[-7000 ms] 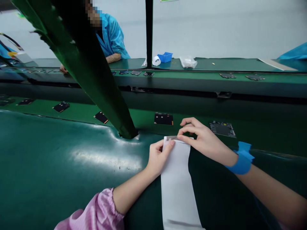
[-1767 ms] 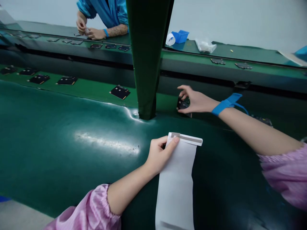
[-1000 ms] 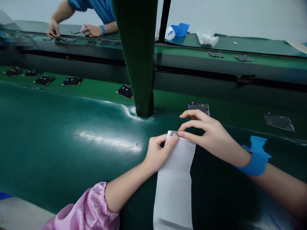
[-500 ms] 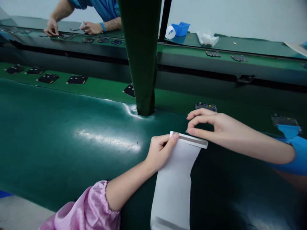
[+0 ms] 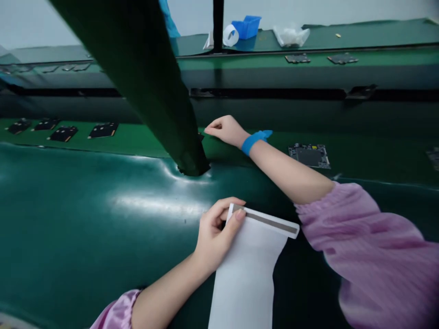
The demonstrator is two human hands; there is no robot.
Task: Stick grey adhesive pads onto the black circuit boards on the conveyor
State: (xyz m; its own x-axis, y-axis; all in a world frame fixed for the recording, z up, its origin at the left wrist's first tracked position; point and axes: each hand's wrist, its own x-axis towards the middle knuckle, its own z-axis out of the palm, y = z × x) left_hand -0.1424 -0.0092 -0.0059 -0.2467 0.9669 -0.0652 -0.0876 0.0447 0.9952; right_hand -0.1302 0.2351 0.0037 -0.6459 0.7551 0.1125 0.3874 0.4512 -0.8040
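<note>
My left hand [image 5: 217,233] pinches the folded top end of a long white paper strip [image 5: 245,278], thumb in front and fingers behind. A grey-brown band runs along that folded end. The strip hangs down toward me past the lower edge of the view. My right hand [image 5: 228,130], with a blue band on its wrist, reaches over the green belt beside the slanted post [image 5: 171,109]. Its fingertips are pinched together, and anything between them is too small to make out. Just below them the corner of a dark circuit board [image 5: 200,136] shows, mostly hidden behind the post.
Several black circuit boards [image 5: 103,130] lie on the belt [image 5: 144,142] at left. Another board [image 5: 310,156] lies right of my forearm. Across the line stand a blue bin [image 5: 247,27], a white roll [image 5: 230,35] and a clear plastic bag [image 5: 291,35].
My right hand has moved from beside the paper strip forward and left to the post, its fingers closing to a pinch. My left hand keeps its hold on the strip. The view has shifted.
</note>
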